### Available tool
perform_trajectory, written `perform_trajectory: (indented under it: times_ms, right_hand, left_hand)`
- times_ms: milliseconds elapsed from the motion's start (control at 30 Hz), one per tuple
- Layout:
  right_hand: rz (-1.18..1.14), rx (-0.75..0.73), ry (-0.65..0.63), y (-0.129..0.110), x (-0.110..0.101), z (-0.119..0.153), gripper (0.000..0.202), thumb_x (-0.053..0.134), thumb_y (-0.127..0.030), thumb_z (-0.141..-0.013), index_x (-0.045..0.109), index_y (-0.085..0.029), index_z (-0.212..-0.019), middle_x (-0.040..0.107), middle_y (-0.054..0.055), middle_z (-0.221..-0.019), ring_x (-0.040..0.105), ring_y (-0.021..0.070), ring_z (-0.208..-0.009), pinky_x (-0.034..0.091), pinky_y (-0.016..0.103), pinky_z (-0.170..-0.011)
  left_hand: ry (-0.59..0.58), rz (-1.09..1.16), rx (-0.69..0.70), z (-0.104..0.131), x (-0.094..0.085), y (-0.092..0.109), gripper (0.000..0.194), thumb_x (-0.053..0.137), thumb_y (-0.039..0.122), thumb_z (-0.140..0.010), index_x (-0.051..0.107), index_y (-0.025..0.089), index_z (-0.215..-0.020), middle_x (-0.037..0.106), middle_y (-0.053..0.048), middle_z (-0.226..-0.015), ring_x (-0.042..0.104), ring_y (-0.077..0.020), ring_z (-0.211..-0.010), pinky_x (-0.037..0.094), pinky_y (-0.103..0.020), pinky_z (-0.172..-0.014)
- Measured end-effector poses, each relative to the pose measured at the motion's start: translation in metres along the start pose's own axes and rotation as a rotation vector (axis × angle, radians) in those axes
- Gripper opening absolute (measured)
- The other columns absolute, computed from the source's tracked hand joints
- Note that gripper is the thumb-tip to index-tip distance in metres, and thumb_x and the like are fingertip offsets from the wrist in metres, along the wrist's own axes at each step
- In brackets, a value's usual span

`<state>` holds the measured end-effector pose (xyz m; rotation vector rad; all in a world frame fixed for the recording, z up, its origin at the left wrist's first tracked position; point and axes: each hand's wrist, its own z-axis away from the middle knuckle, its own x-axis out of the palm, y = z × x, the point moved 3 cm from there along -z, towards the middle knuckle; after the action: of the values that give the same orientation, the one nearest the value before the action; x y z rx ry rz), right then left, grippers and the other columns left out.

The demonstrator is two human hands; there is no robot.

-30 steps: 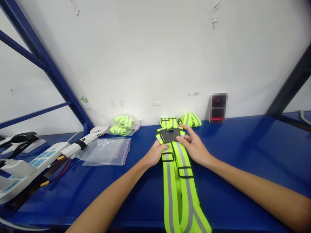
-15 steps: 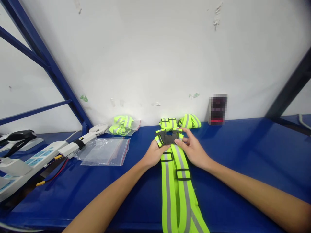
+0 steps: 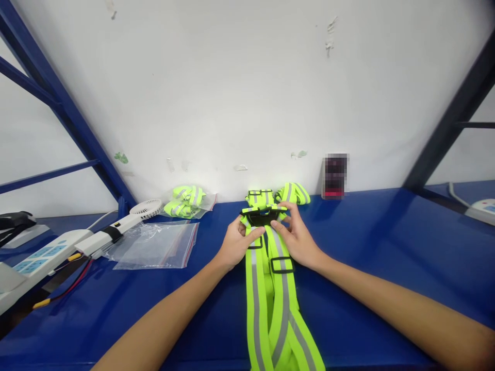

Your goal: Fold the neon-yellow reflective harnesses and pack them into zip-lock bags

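Here, the fingers [image 3: 256, 235] of our left hand [image 3: 235, 245] are closed in a pinch on one end of the black buckle [image 3: 262, 219], thumb in front, while the right hand [image 3: 299, 238] pinches its other end, thumb in front and index finger over the top. We cannot tell how fully the buckle's parts are engaged. It sits at the far end of the yellow-green harness [image 3: 255, 304], whose grey-striped straps run from between our hands down toward us over the blue worktop [image 3: 359, 268]. Below the right thumb we see a black strap slider [image 3: 282, 265]; another is partly hidden under the left hand. Just beyond the buckle lies a folded strap bundle [image 3: 266, 197], with a looser strap bundle [image 3: 293, 194] beside it on the right. To our left, near the wall [image 3: 232, 93], a bagged strap bundle [image 3: 185, 201] rests behind flat clear bags [image 3: 154, 247]. Farther left we have the white fan [image 3: 147, 207] and a power strip [image 3: 46, 256], with yellow-tipped wires [image 3: 75, 281] near it. On the right, a dark, pixelated box [image 3: 334, 178] stands upright by the wall.
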<state>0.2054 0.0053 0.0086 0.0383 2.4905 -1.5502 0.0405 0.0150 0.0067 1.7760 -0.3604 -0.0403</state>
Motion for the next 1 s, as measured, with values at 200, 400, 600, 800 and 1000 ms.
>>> perform_trajectory:
  times_ms: [200,400,600,800,1000]
  right_hand:
    - [0.105,-0.046,0.064,-0.001,0.001,0.002,0.039,0.052,-0.04,-0.093,0.036,-0.029,-0.127,0.047,-0.002,-0.086,0.048,0.0113,-0.059,0.037,0.023,-0.05]
    - [0.183,-0.11,0.051,-0.002,0.0,0.003,0.034,0.048,-0.036,-0.095,0.038,-0.028,-0.127,0.053,0.001,-0.094,0.051,0.0127,-0.063,0.04,0.025,-0.054]
    - [0.238,-0.122,0.009,-0.005,0.0,0.003,0.027,0.045,-0.032,-0.096,0.044,-0.025,-0.122,0.057,0.003,-0.106,0.048,0.0108,-0.06,0.041,0.026,-0.056]
    - [-0.052,0.006,-0.012,-0.009,0.003,0.002,0.026,0.057,-0.037,-0.089,0.053,-0.024,-0.112,0.058,0.005,-0.111,0.05,0.0089,-0.056,0.042,0.024,-0.05]
    - [-0.236,0.06,0.075,-0.006,-0.003,-0.002,0.03,0.075,-0.039,-0.074,0.066,-0.021,-0.097,0.056,0.007,-0.131,0.065,0.0182,-0.087,0.053,0.03,-0.074]
  left_hand:
    - [0.098,-0.023,0.088,0.002,-0.003,0.001,0.042,0.084,0.034,-0.067,0.065,0.016,-0.1,0.074,-0.006,-0.098,0.069,-0.0187,-0.085,0.052,-0.028,-0.078]
    - [0.091,0.085,0.07,0.007,-0.003,0.002,0.041,0.076,0.049,-0.072,0.069,0.016,-0.095,0.074,-0.003,-0.085,0.069,-0.0205,-0.078,0.052,-0.029,-0.072]
    - [-0.028,0.261,-0.253,0.0,0.008,0.005,0.064,0.06,0.072,-0.075,0.068,0.014,-0.102,0.074,-0.008,-0.088,0.07,-0.0268,-0.089,0.053,-0.037,-0.081]
    - [0.057,0.199,-0.348,-0.003,-0.001,0.0,0.049,0.072,0.061,-0.071,0.063,0.016,-0.088,0.069,-0.003,-0.074,0.066,-0.0157,-0.065,0.051,-0.025,-0.062]
    - [0.091,0.265,-0.219,-0.002,-0.004,-0.001,0.066,0.087,0.045,-0.061,0.058,0.017,-0.113,0.07,-0.003,-0.086,0.067,-0.0161,-0.075,0.054,-0.028,-0.071]
